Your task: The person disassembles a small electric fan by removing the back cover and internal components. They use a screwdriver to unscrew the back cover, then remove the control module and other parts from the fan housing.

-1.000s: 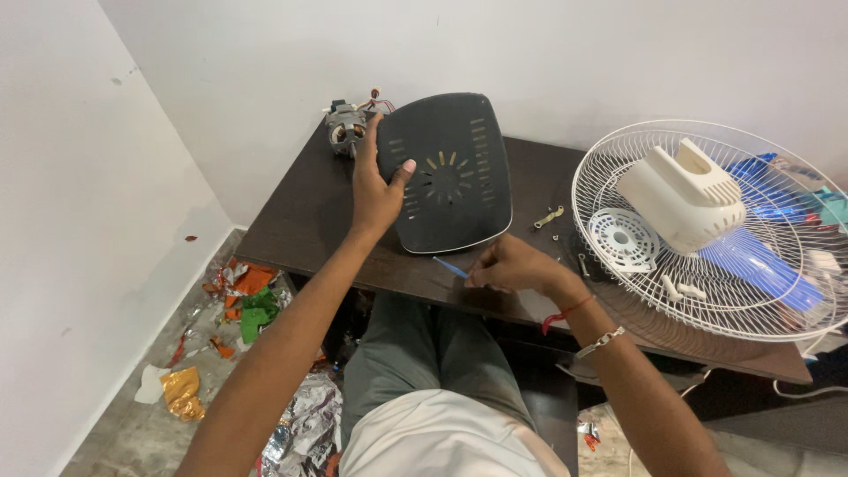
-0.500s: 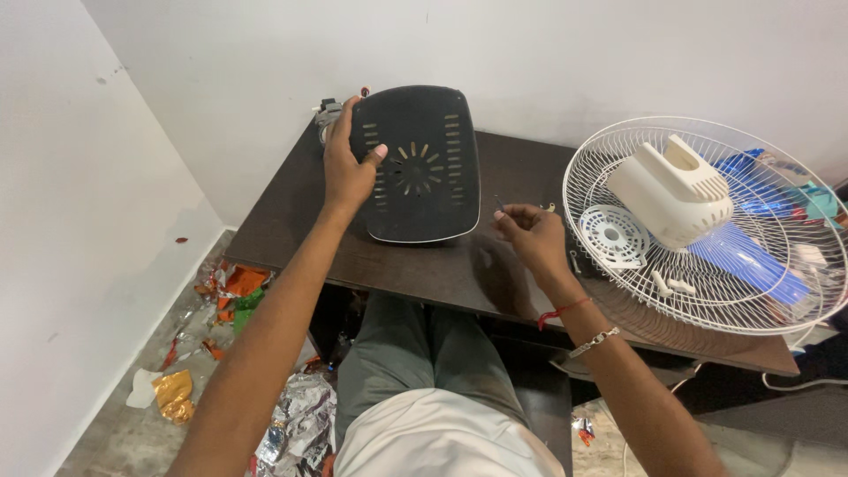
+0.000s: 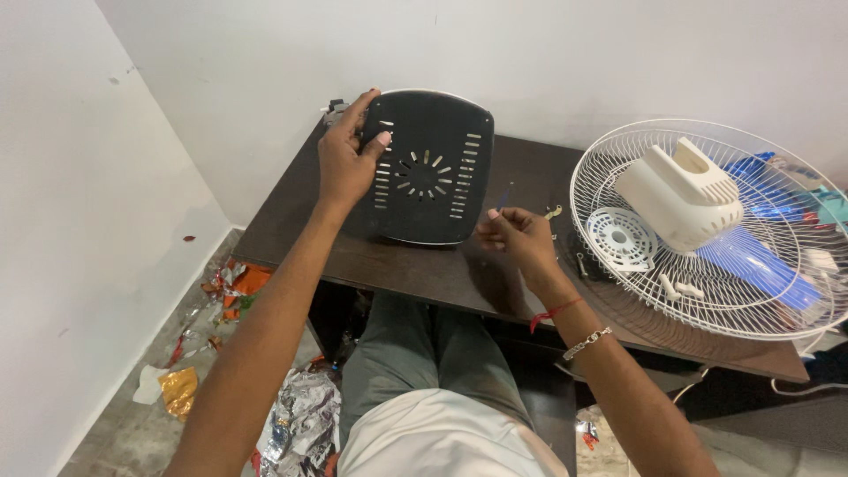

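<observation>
Now the left hand grips the black vented panel by its upper left edge, fingers clamped over the rim, thumb pressed on the face. The panel stands tilted up on the dark tabletop, lower edge resting on the wood. The right hand sits just beside the panel's right edge, fingers pinched together on a thin blue tool that points upward. Further right lies a white fan grille, carrying a white motor housing.
</observation>
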